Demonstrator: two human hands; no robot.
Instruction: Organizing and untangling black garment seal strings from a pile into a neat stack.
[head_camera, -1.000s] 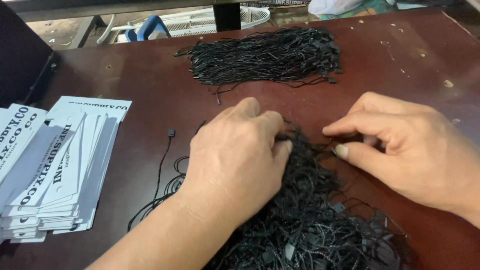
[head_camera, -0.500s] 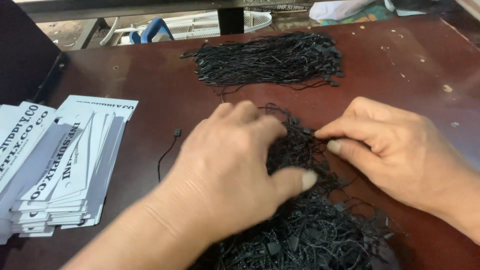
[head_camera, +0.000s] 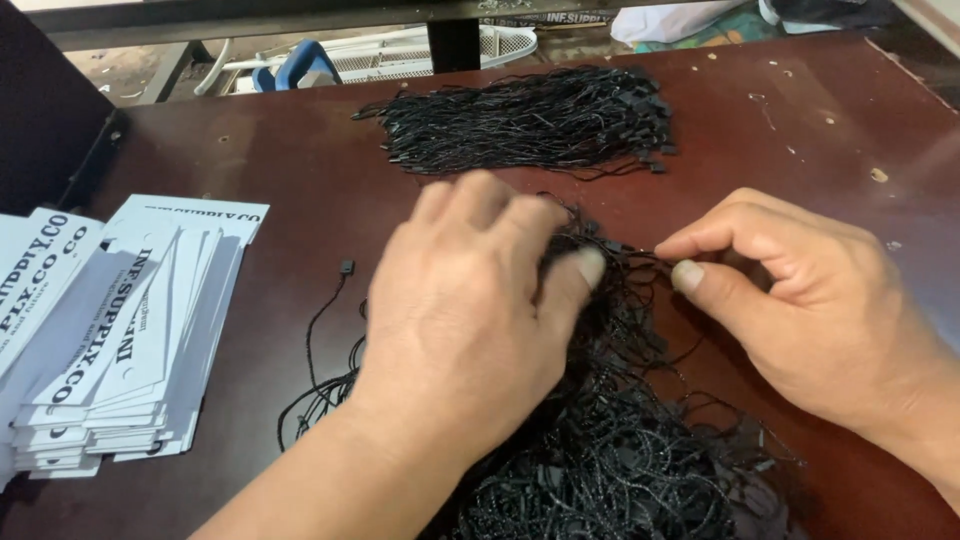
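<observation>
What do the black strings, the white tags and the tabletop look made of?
Black strings: thin matte cord, likely waxed or synthetic, with small, probably plastic, black end pieces. White tags: flat card stock, stacked in stiff sheets. Tabletop: dark reddish-brown wood or laminate, semi-gloss and chipped.

black string tangle (head_camera: 620, 440) | black string bundle (head_camera: 530, 120) | white black-lettered tags (head_camera: 130, 340) | dark reddish-brown table (head_camera: 800, 130)

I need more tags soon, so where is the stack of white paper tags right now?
In the head view, the stack of white paper tags lies fanned at the table's left edge, left of the left hand and the tangled black strings.
</observation>
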